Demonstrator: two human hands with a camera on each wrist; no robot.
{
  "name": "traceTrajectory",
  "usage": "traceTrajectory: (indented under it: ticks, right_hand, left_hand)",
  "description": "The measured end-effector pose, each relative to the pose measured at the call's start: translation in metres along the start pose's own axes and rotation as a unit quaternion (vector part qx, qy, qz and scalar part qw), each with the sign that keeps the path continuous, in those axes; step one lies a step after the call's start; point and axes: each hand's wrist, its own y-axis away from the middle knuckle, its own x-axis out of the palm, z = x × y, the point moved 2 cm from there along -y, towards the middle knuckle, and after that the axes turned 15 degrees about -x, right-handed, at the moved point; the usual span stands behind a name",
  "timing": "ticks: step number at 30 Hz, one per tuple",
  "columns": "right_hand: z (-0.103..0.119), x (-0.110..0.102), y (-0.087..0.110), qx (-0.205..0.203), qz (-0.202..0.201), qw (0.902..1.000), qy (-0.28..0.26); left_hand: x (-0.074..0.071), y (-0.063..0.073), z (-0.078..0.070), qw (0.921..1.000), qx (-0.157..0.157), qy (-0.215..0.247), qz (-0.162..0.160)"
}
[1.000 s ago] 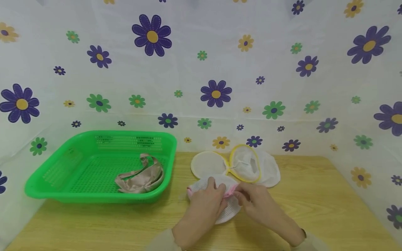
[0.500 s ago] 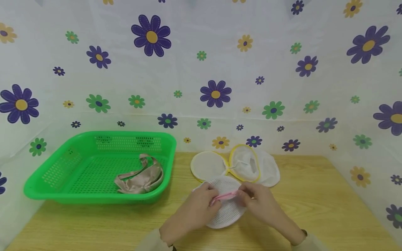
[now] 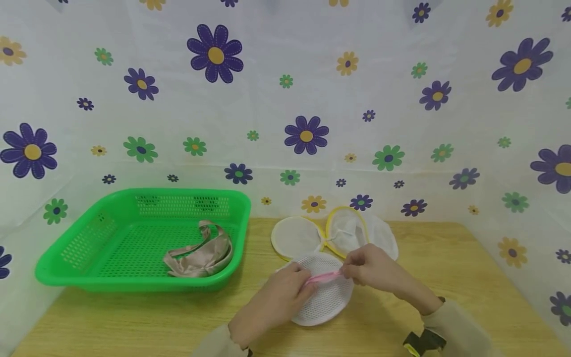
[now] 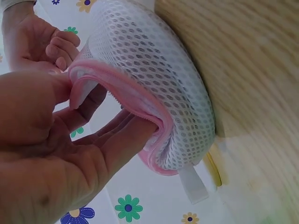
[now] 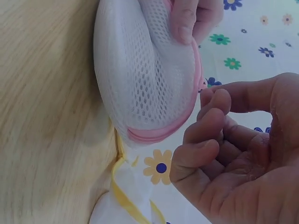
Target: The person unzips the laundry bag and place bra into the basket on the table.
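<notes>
A white mesh laundry bag (image 3: 323, 300) with a pink zipper (image 3: 324, 276) stands at the front of the table. My left hand (image 3: 283, 292) grips the bag's left side by the zipper edge. In the left wrist view its thumb is at the pink trim (image 4: 117, 88) and its fingers reach into the unzipped gap. At the zipper's right end, my right hand (image 3: 372, 270) pinches what looks like the small pink zipper pull (image 5: 204, 85); the fingertips mostly cover it. A white label (image 4: 192, 184) hangs from the bag.
A green plastic basket (image 3: 147, 281) stands at the left, holding a beige satin bra (image 3: 205, 258). Behind the mesh bag lie white fabric bags with yellow trim (image 3: 298, 238). A flowered curtain (image 3: 267, 99) closes off the back and sides of the wooden table (image 3: 446, 277).
My left hand has shifted left and the mesh bag has turned a little, baring more of the pink zipper. My right hand has moved slightly right and up along the zipper's end.
</notes>
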Motion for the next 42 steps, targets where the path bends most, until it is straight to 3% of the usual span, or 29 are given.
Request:
traceTrajectory:
  ticks: [5,17,34,42]
  right_hand:
    - [0.002,-0.003,-0.003,0.012,0.002,0.9999,0.005]
    - [0.0,-0.004,-0.001,0.042,-0.023,0.9988,0.011]
    - [-0.008,-0.006,0.004,0.035,-0.032,0.9988,-0.014]
    - [-0.012,-0.006,0.008,0.059,-0.034,0.9976,-0.017]
  left_hand:
    - [0.0,0.001,-0.001,0.9999,0.003,-0.01,0.009]
    - [0.002,0.002,-0.002,0.9995,-0.009,-0.029,-0.005]
    - [0.002,0.002,-0.001,0.9993,-0.005,-0.037,-0.005]
    - [0.003,0.0,0.001,0.9992,-0.009,-0.038,-0.005]
